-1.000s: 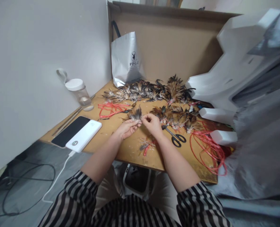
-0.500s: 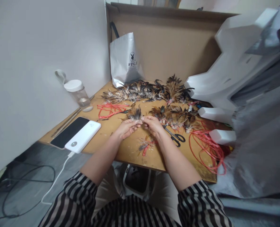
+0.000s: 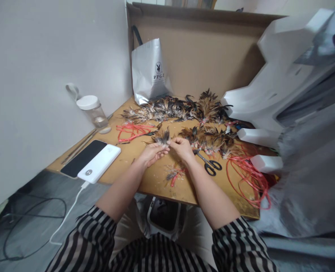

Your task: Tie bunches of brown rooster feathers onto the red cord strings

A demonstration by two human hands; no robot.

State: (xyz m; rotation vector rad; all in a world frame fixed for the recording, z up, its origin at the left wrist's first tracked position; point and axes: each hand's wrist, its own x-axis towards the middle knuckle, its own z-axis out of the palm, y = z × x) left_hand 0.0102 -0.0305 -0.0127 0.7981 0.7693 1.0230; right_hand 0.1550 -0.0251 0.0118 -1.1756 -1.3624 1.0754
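A small bunch of brown and black feathers [image 3: 162, 137] is pinched in my left hand [image 3: 153, 154], its pale downy base toward my fingers. My right hand [image 3: 181, 148] is closed at the right side of that base, thumb and fingertips together on the feathers. Behind my right hand lies a row of feather bunches [image 3: 212, 140], some with red ties. Black-handled scissors [image 3: 209, 164] rest just right of my right wrist. Between my forearms are loose feather scraps and short red strips [image 3: 175, 176] on the wooden table [image 3: 158, 185].
A longer feather pile [image 3: 170, 108] lies at the back below a silver bag [image 3: 150, 71]. Red plastic strips form bundles at left [image 3: 131, 132] and right [image 3: 249, 177]. A lidded jar [image 3: 93, 111], phone [image 3: 84, 156] and power bank [image 3: 99, 163] are on the left; white foam [image 3: 269, 79] borders the right.
My right hand has shifted very slightly at the feather base. My left hand stays in nearly the same place with the bunch.
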